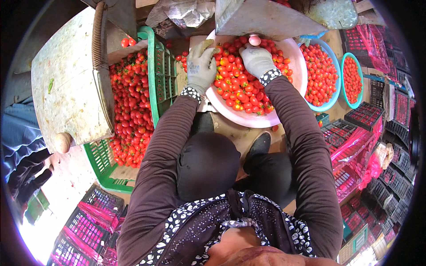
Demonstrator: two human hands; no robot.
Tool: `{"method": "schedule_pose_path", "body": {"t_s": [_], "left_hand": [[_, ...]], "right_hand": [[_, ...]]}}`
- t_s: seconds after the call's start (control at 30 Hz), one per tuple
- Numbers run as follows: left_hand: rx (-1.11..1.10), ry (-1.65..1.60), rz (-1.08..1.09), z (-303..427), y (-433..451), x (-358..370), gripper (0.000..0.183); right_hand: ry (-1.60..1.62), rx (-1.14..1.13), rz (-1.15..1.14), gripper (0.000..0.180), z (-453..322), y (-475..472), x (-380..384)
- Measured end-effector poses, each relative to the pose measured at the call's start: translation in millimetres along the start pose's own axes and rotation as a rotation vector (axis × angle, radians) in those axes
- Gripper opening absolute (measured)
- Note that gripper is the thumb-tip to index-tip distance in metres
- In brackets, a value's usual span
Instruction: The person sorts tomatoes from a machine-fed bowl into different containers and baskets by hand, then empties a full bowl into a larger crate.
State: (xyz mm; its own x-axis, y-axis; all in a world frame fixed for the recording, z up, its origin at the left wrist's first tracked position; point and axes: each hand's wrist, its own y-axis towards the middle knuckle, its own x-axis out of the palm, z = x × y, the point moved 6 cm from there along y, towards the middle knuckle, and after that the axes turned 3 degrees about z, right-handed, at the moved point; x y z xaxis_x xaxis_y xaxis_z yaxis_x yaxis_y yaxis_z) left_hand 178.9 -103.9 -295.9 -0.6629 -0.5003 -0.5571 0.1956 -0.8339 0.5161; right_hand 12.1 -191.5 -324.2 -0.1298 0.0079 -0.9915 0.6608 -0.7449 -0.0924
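Note:
A wide pale pink basin (298, 66) before me holds a heap of small red cherry tomatoes (239, 89), a few of them yellowish. My right hand (258, 61), in a grey knit glove, reaches down onto the heap beneath a metal chute (266, 20). Its fingertips are hidden, so I cannot tell whether they grip a tomato. At the basin's left rim is my left hand (201, 68), in the same kind of glove. Its fingers are bent, with a gap between thumb and forefinger, and nothing shows between them.
On my left, a green plastic crate (151, 76) holds many tomatoes beside a second metal chute (66, 73) with a round knob (63, 143). To the right stand a blue basin (337, 83) and a teal basin (361, 89) of tomatoes. Stacked black crates (364, 114) line the right side.

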Motion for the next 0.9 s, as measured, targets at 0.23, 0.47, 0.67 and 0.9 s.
{"method": "schedule_pose_path", "body": {"t_s": [0.23,0.47,0.67,0.9], "left_hand": [[-0.010,-0.011,-0.020,3.0,-0.2,1.3,0.026],[-0.015,-0.017,-0.060,2.9,-2.3,1.3,0.026],[0.040,0.038,-0.083,-2.9,-4.8,2.7,0.027],[0.088,0.136,-0.098,9.8,0.1,2.0,0.028]], "right_hand": [[0.989,0.030,0.122,0.027,36.5,-74.8,-48.5],[2.200,0.844,0.449,0.030,20.9,-313.1,-74.0],[1.993,1.200,0.301,0.028,-54.6,-515.0,-65.2],[1.549,1.850,-0.224,0.030,-155.3,-737.8,70.7]]}}
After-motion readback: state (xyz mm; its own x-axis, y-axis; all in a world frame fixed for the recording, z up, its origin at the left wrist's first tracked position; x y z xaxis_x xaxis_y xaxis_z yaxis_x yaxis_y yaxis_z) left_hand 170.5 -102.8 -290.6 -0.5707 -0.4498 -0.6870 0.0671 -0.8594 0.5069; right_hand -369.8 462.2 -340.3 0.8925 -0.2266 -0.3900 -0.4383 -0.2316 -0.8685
